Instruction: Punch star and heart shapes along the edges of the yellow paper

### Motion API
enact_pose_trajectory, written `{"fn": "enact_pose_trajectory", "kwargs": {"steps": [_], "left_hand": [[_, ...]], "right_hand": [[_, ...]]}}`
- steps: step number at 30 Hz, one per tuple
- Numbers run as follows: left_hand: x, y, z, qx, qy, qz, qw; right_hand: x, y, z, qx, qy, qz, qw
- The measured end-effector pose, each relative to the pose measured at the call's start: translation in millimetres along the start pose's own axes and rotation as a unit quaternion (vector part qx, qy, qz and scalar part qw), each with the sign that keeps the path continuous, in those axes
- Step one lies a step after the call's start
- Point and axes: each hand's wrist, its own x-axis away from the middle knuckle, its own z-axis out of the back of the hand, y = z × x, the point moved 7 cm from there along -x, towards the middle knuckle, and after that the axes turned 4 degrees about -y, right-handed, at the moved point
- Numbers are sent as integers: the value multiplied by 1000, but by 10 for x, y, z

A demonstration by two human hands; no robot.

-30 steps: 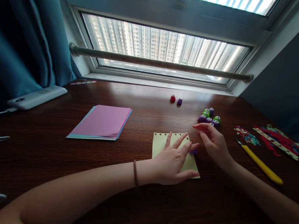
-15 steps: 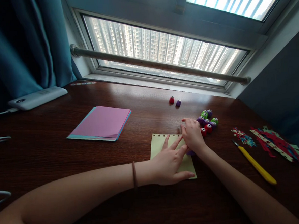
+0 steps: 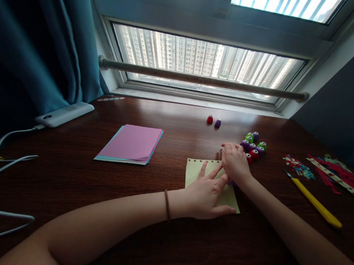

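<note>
A pale yellow sheet of paper (image 3: 193, 171) lies on the table with a row of small star-shaped holes along its far edge. My left hand (image 3: 206, 194) rests flat on it, fingers spread. At the sheet's right edge my right hand (image 3: 235, 163) is closed over a purple paper punch (image 3: 232, 183); only a sliver of it shows below the palm. Just beyond the right hand stand several small punches (image 3: 252, 146) in purple, green and red. Farther back are a red punch (image 3: 209, 119) and a purple one (image 3: 218, 123).
A stack of coloured paper (image 3: 132, 142), pink on top, lies to the left. On the right are a yellow craft knife (image 3: 316, 202), paper confetti (image 3: 299, 167) and cut strips (image 3: 337, 174). A white device (image 3: 64, 114) with a cable sits by the curtain (image 3: 61, 55).
The view has shifted slightly, so everything appears farther right. Both hands keep the same places on the yellow sheet.
</note>
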Motion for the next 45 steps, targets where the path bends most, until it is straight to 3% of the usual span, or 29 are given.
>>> {"fn": "enact_pose_trajectory", "kwargs": {"steps": [5,9,12,14,18,21,25,29,33,40,45], "left_hand": [[2,-6,8,-5,2,-1,1000],[11,-3,-5,-19,-2,-9,1000],[13,-1,-24,-18,-6,-14,1000],[13,-4,-31,-11,-9,-14,1000],[24,-4,-9,7,-7,-11,1000],[44,-21,22,29,7,-6,1000],[75,-71,55,47,47,5,998],[87,-88,39,58,34,18,998],[92,-58,44,61,11,23,998],[107,-56,35,47,13,7,999],[102,-62,52,47,33,5,998]], "right_hand": [[-11,13,-48,-20,4,21,1000],[-48,-32,40,-39,7,36,999],[-54,-34,218,-141,17,64,988],[-5,29,334,-258,11,87,962],[245,251,416,-381,-36,128,915],[443,364,341,-386,-91,152,905],[561,309,191,-368,-181,183,893],[527,302,198,-358,-192,183,895],[436,478,263,-366,-194,148,898],[236,903,316,-264,-90,102,955],[225,1022,264,-216,-22,91,972]]}}
